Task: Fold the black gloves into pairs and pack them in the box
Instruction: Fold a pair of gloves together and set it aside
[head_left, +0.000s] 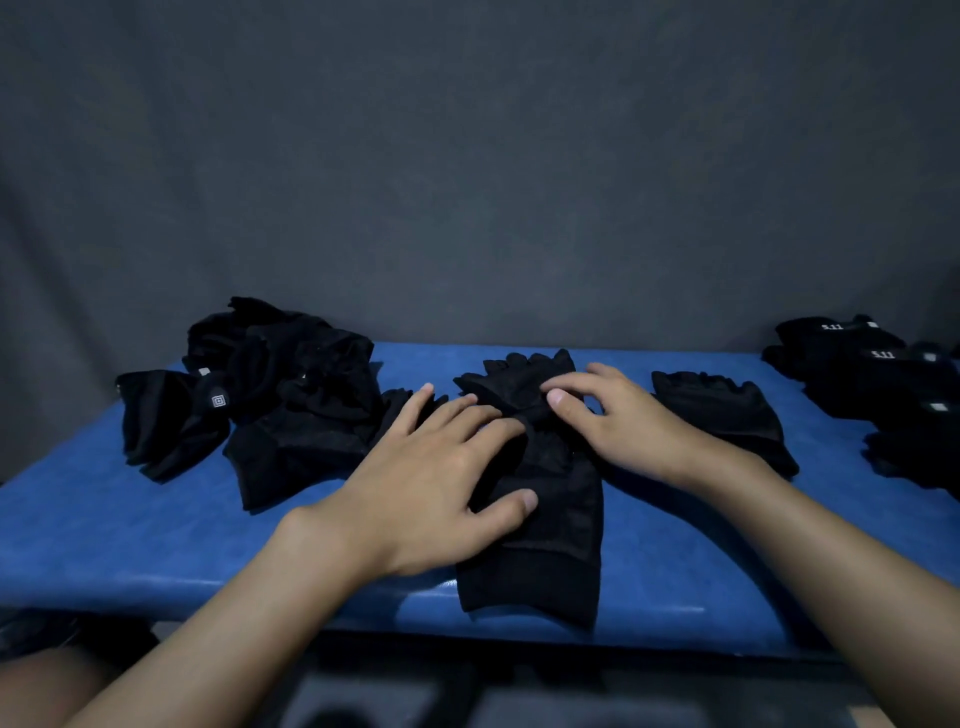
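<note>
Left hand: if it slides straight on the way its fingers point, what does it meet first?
Probably the right hand, which seems to pinch the glove just ahead; depth is unclear.

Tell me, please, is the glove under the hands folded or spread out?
Spread out, not yet folded: the glove lies full length, cuff near, finger end far, bunched where the right hand pinches it.

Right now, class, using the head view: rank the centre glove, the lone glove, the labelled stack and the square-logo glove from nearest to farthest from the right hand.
1. centre glove: mid-table, pinched by the right hand.
2. lone glove: just right of that hand.
3. labelled stack: far right edge.
4. square-logo glove: far left.
</note>
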